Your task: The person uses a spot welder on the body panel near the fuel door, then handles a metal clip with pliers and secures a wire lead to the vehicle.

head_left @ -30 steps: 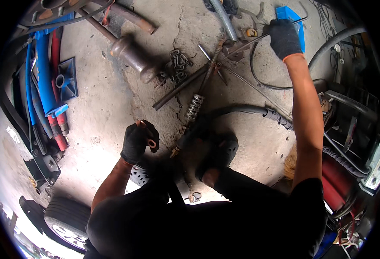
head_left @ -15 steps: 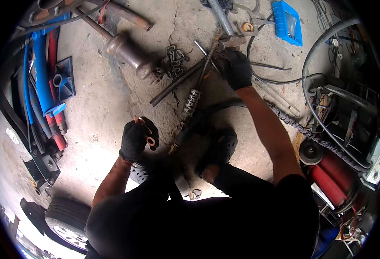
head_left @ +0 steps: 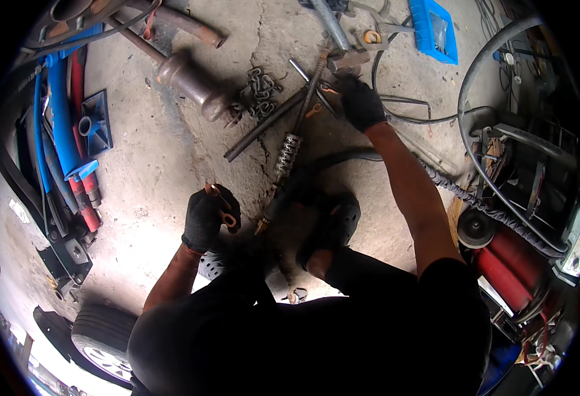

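Note:
My left hand (head_left: 212, 218), in a black glove, is closed on copper-coloured metal tabs with ring ends (head_left: 227, 219). It is over the floor beside my left shoe. My right hand (head_left: 362, 104), also gloved in black, reaches out just below the head of a hammer (head_left: 349, 62). Its fingers are dark against the things under them, so their grip cannot be made out. Left of it lie a copper-coloured tab (head_left: 313, 110), a shiny rod (head_left: 301, 70), a dark metal bar (head_left: 263, 127) and a long tool with a spring-like section (head_left: 288, 157).
A slide-hammer-like steel weight (head_left: 194, 86) and a chain (head_left: 261, 92) lie ahead on the concrete. A blue bin (head_left: 433, 32) stands far right. Blue and red jack parts (head_left: 65, 125) are at left, a wheel (head_left: 105, 336) near left. Hoses and a red cylinder (head_left: 504, 277) crowd the right.
My right hand has drawn slightly back to the right, uncovering copper-coloured tabs by the rods. My left hand still holds its tabs and has barely moved. The view has shifted slightly.

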A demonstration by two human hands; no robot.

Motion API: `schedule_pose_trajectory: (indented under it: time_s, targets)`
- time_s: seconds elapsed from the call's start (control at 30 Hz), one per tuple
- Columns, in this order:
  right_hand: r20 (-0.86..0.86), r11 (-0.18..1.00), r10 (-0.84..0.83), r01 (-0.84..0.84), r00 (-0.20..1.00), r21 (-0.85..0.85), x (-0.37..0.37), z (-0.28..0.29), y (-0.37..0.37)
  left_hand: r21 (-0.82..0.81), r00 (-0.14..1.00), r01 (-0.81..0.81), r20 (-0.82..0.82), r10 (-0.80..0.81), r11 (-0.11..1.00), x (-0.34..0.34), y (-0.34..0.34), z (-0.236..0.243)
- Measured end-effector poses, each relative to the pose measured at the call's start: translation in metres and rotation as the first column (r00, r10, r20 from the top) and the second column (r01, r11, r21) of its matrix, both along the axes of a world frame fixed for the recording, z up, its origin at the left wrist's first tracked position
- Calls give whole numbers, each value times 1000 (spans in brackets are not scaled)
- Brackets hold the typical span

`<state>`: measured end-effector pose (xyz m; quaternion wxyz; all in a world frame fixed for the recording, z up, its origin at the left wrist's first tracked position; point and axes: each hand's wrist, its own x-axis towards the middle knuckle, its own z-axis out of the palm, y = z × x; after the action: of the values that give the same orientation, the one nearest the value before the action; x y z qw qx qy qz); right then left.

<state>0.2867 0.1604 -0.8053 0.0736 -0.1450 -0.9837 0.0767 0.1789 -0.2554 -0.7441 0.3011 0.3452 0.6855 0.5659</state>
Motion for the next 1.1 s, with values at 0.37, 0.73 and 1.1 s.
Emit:
schedule_pose_trajectory:
  time_s: [0.37, 0.73, 1.1]
  targets:
    - [-90, 942, 74, -41, 993, 333, -16, 30, 24, -23, 989, 11, 151, -8, 1000, 8, 5, 8]
    - [58, 1000, -12, 13, 998, -16, -28, -23, -18, 101, 985, 59, 157, -75, 993, -1, 8, 8]
    - [317, 971, 191, -227, 929, 79, 5, -33, -45, 142, 524, -127, 850, -55, 982, -19, 20, 9]
